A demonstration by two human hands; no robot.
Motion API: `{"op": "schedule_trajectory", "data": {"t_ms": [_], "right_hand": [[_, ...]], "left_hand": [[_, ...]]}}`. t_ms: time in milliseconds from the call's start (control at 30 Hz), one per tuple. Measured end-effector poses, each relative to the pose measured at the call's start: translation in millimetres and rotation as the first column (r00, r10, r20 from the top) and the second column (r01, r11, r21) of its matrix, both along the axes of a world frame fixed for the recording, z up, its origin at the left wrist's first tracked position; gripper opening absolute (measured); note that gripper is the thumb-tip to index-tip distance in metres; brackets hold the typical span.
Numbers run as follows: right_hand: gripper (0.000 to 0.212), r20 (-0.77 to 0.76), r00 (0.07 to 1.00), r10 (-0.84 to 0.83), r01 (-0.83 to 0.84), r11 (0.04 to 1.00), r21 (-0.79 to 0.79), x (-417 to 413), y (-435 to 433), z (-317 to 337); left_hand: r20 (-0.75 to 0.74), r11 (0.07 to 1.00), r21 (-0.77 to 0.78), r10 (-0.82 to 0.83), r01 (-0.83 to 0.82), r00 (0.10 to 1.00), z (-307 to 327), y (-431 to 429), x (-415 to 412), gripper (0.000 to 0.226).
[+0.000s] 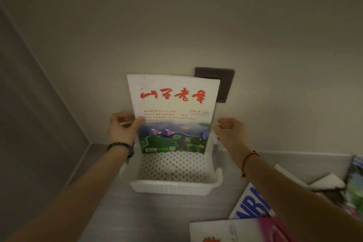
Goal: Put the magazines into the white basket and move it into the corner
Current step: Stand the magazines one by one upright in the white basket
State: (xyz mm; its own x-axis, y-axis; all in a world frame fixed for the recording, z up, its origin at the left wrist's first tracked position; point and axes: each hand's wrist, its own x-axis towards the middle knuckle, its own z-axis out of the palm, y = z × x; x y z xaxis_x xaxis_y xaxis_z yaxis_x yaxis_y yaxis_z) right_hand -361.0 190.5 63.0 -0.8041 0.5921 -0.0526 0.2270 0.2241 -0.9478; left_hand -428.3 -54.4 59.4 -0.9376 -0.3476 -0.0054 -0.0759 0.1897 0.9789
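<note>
A white magazine (pixel 172 112) with red characters and a landscape picture stands upright in the white perforated basket (pixel 172 186), leaning toward the back wall, with more pages behind it. My left hand (pixel 122 129) pinches its left edge, thumb on the cover. My right hand (pixel 229 131) grips its right edge. The basket sits on a grey counter (pixel 121 212) close to the wall. More magazines (pixel 253 202) lie on the counter at the lower right.
A dark wall plate (pixel 224 84) is on the wall behind the magazine. The corner (pixel 89 143) of two walls lies to the basket's left. A colourful magazine (pixel 355 183) and a white block (pixel 328 183) lie at the far right.
</note>
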Motion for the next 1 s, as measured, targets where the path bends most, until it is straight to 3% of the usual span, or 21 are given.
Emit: {"op": "schedule_trajectory", "data": {"t_ms": [200,367,533,667,833,933,1000], "right_hand": [[0.013,-0.01,0.993,0.116,-0.115,0.992,0.057,95.5,55.3,14.6],[0.01,0.05,0.996,0.073,-0.074,0.997,0.028,190.2,103.7,10.8],[0.011,0.106,0.994,0.015,-0.021,0.998,0.057,269.8,151.0,5.0],[0.023,0.19,0.981,-0.027,0.008,0.994,0.105,318.5,189.6,-8.0],[0.02,0.309,0.951,-0.014,-0.013,0.996,0.084,362.1,232.3,-41.8],[0.038,0.402,0.915,-0.019,0.014,1.0,0.013,378.7,257.4,-58.1],[0.047,0.381,0.919,-0.099,0.087,0.995,0.05,384.5,271.9,-66.0]], "left_hand": [[-0.066,0.987,0.036,-0.156,0.159,0.986,4.0,12.1,70.7,0.026],[-0.061,0.933,0.118,-0.334,0.339,0.941,1.1,50.8,157.4,0.026],[0.048,0.88,0.161,-0.459,0.447,0.887,-16.6,104.0,235.2,0.021],[0.122,0.828,0.184,-0.553,0.529,0.824,-25.5,154.7,277.0,0.021],[0.196,0.787,0.185,-0.617,0.589,0.762,-36.5,216.2,321.2,0.025],[0.254,0.798,0.188,-0.603,0.572,0.757,-46.9,247.0,340.9,0.029],[0.288,0.8,0.212,-0.6,0.561,0.747,-54.2,264.1,351.3,0.03]]}}
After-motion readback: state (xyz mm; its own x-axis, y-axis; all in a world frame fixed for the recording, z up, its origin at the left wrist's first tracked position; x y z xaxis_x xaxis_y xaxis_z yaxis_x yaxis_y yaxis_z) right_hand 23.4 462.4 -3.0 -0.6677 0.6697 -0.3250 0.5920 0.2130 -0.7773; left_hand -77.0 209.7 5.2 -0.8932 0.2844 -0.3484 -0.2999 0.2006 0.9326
